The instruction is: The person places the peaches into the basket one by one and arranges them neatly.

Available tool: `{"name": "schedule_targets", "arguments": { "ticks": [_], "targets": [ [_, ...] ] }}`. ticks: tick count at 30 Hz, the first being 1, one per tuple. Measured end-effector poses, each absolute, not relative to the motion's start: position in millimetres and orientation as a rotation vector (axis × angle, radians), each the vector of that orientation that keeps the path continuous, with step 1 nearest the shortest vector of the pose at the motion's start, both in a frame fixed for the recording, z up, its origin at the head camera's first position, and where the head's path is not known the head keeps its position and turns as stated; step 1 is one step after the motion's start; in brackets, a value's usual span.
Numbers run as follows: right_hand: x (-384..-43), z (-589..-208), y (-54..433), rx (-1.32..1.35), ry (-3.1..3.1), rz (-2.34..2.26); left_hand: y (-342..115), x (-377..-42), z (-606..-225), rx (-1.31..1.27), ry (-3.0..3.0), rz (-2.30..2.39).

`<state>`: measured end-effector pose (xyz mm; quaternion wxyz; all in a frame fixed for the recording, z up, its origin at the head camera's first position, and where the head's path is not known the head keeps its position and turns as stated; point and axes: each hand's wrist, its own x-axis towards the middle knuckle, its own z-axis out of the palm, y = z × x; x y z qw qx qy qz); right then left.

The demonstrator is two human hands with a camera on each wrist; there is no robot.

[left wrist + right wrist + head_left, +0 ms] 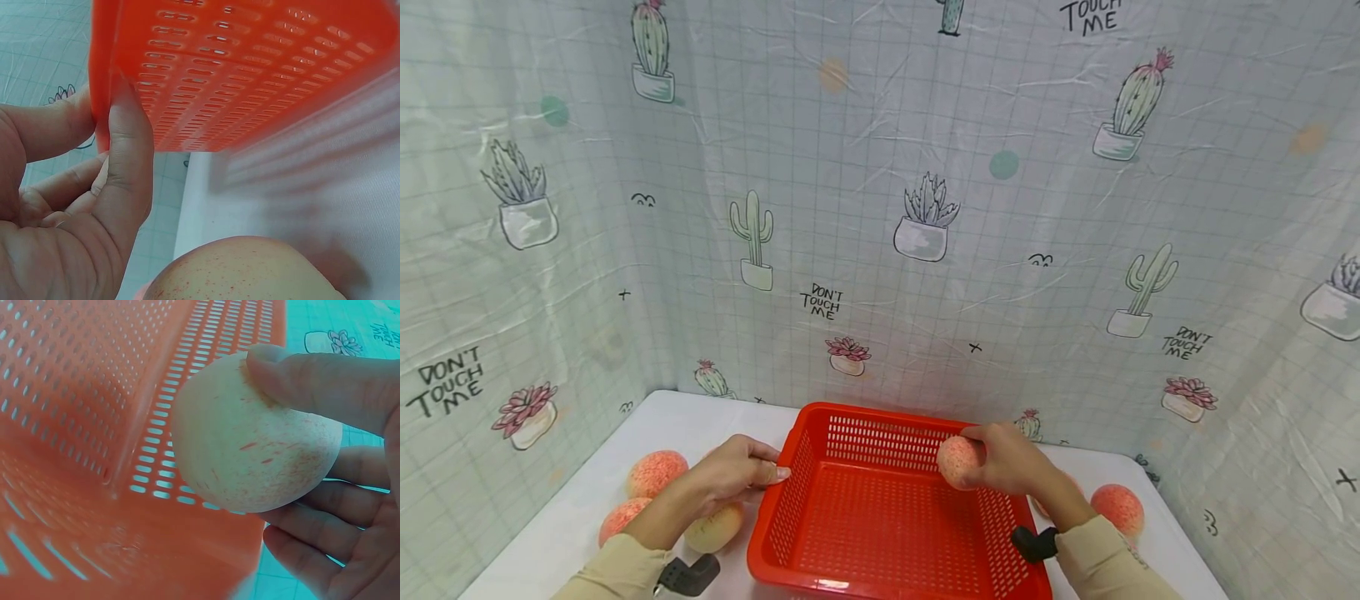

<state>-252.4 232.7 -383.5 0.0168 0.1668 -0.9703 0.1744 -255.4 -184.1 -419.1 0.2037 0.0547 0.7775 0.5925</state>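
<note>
A red plastic basket (887,517) with slotted walls sits on the white table. My left hand (739,471) pinches its left rim, thumb on one side and fingers on the other, as the left wrist view shows. My right hand (1009,457) holds a peach (959,462) over the basket's back right corner. In the right wrist view that peach (250,444) is pale with red flecks, gripped between thumb and fingers. Below the left hand lies a yellowish peach (713,527), which also shows as a rounded top (244,269) in the left wrist view.
Two pink peaches (657,475) (622,518) lie left of the basket, with part of another behind the left hand. On the right is a pink peach (1117,510), and one more is partly hidden by the right forearm. A cactus-print curtain (865,208) encloses the table (647,417).
</note>
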Motion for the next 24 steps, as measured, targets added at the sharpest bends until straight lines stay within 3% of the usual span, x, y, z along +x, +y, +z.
{"name": "schedule_targets", "arguments": {
  "ticks": [24],
  "targets": [
    [-260.2, -393.3, 233.3, 0.550, -3.048, 0.544, -185.8, -255.9, -421.6, 0.196, 2.134, 1.681]
  ]
}}
